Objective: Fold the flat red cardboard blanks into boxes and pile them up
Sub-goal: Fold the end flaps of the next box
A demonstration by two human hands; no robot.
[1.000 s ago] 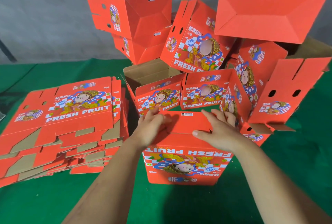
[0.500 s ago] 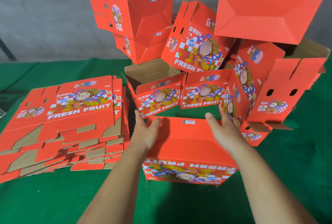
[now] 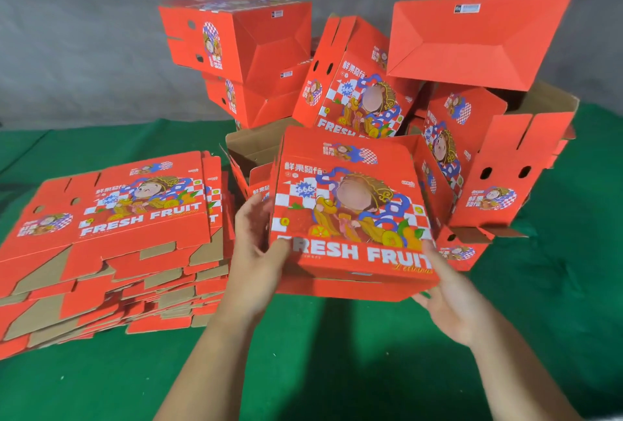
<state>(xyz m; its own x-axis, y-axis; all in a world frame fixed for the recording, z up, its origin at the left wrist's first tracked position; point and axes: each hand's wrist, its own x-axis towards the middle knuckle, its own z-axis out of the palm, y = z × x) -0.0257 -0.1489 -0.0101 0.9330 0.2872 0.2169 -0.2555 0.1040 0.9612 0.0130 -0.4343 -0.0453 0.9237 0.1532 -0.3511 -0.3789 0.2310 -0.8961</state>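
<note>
Risk sits mostly in our grip right now. We hold the folded box (image 3: pixel 350 215) up off the green worktop (image 3: pixel 303 370), printed face toward us, in front of the heap of finished boxes (image 3: pixel 371 83). Our left hand (image 3: pixel 256 252) clamps the box's lower left corner, thumb curled onto the printed face near the "FRESH FRUIT" lettering, fingers (image 3: pixel 251 215) spread along the side panel. Our right hand (image 3: pixel 451 299) cups the lower right corner from beneath with fingers loosely bent; how firmly they bite we cannot tell, since the box hides the tips.

If that right-hand support is only a rest, we judge the box could pivot and drop as we reach forward. The heap itself looks unstable: several boxes lean at angles, and one open box (image 3: pixel 478 46) perches tilted at the top right. Setting ours down hard or off-centre could push those over. We also cannot see whether the bottom flaps are locked; if they are not, the base may spring open. The stack of flat blanks (image 3: pixel 111 245) lies just beside our left forearm, and a sideways swing could scatter it.
</note>
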